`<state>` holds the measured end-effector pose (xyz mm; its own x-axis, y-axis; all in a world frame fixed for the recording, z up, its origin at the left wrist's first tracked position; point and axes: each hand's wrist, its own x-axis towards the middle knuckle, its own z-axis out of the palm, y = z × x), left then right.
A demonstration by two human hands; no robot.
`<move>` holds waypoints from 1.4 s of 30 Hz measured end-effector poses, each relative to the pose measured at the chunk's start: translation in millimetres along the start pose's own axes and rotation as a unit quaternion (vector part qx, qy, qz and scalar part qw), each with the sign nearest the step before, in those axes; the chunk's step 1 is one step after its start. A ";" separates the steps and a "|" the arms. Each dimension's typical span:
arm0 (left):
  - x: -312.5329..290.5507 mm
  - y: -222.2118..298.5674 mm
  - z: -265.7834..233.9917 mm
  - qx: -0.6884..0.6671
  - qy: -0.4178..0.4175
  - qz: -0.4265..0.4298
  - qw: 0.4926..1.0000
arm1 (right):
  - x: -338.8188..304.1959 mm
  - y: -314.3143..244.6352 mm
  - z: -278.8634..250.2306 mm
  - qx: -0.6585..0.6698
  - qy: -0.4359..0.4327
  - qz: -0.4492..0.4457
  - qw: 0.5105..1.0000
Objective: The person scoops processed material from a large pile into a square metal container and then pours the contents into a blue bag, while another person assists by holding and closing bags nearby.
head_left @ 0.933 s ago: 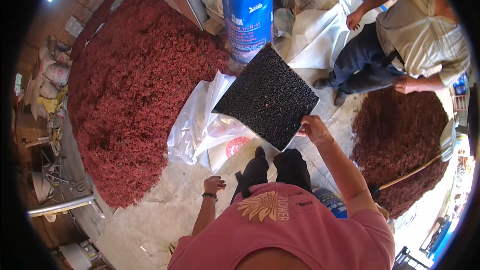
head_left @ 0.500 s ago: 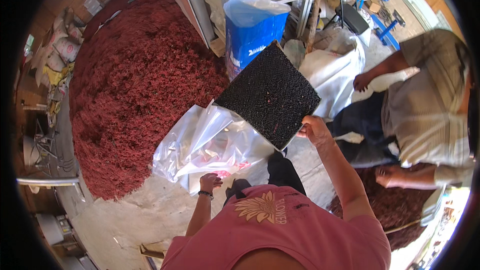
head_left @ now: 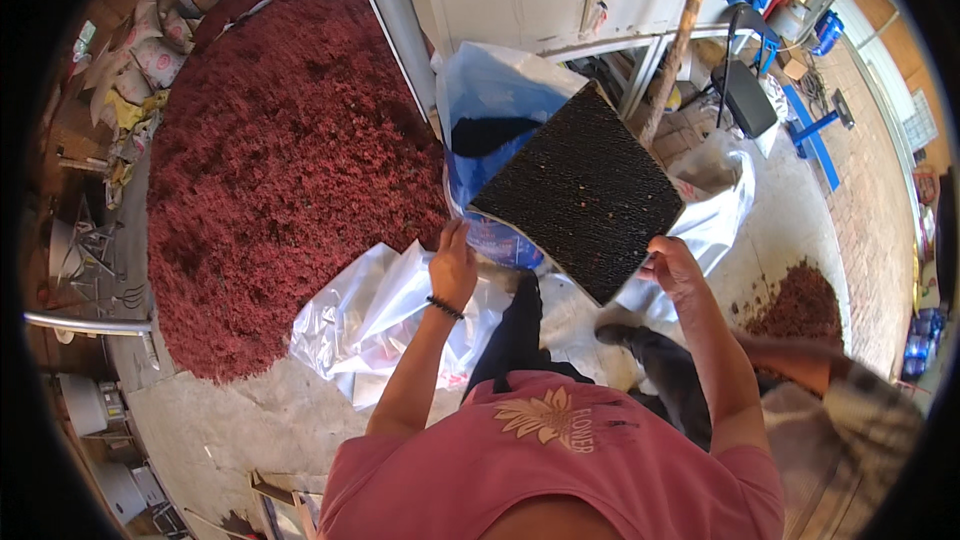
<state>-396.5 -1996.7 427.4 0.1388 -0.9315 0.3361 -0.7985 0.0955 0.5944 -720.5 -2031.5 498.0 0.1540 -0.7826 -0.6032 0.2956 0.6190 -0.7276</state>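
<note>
Head view, one item held: a flat, square tray [head_left: 585, 195] with a pale rim and a dark, grainy, speckled surface, standing diamond-wise in the picture, its left part overlapping the bag behind it. Right hand [head_left: 672, 265]: fingers pinched on the tray's lower right edge, between the right and bottom corners. Left hand [head_left: 455, 265]: raised near the tray's left corner, back toward the camera, fingers loosely bent; whether they touch or grip anything, cannot tell. Left wrist: one dark beaded bracelet [head_left: 446, 308]. Beyond the left hand: one upright blue-and-white bag [head_left: 500, 240], mouth open, dark matter visible inside. Left of the hands: one large heap of dark red plant matter [head_left: 290, 160]; at its lower right edge, one crumpled clear-and-white plastic sheet [head_left: 375, 320]. Behind the tray, to the right: one white sack [head_left: 720, 195], partly hidden. Further back: one white cabinet [head_left: 530, 0], one leaning wooden pole [head_left: 680, 40], one black chair [head_left: 745, 100], one blue metal stand [head_left: 815, 135]. Right side: one small reddish-brown heap [head_left: 800, 305] on the floor. Lower right: a co-worker's sleeve [head_left: 870, 415], blurred. Below centre: the wearer's pink shirt [head_left: 560, 440], a pale flower printed on it.
</note>
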 end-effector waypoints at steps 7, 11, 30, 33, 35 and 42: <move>109.3 32.8 34.9 -0.012 0.018 0.012 1.000 | 76.2 -64.9 -10.6 -0.023 -0.014 0.009 1.000; 123.3 45.2 55.7 0.041 -0.063 -0.004 0.997 | 109.6 -97.7 2.8 -0.065 -0.022 0.027 0.997; 111.9 81.7 78.2 0.092 -0.050 -0.043 0.994 | 262.3 -201.7 100.5 -0.440 -0.072 0.208 0.870; 109.7 79.6 81.1 0.122 -0.058 -0.034 0.990 | 274.5 -203.3 134.9 -0.538 -0.068 0.215 0.812; 108.2 79.8 82.0 0.136 -0.062 -0.026 0.988 | 280.9 -193.0 154.8 -0.590 -0.044 0.188 0.784; 103.5 87.2 82.3 0.130 -0.031 -0.060 0.989 | 277.7 -177.6 182.0 -0.863 -0.067 -0.251 0.434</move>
<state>-500.0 -2113.6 453.9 0.2112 -0.9512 0.2249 -0.9033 -0.1021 0.4166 -558.6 -2370.8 519.2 0.5652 -0.7734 -0.2870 -0.8050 -0.5931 0.0128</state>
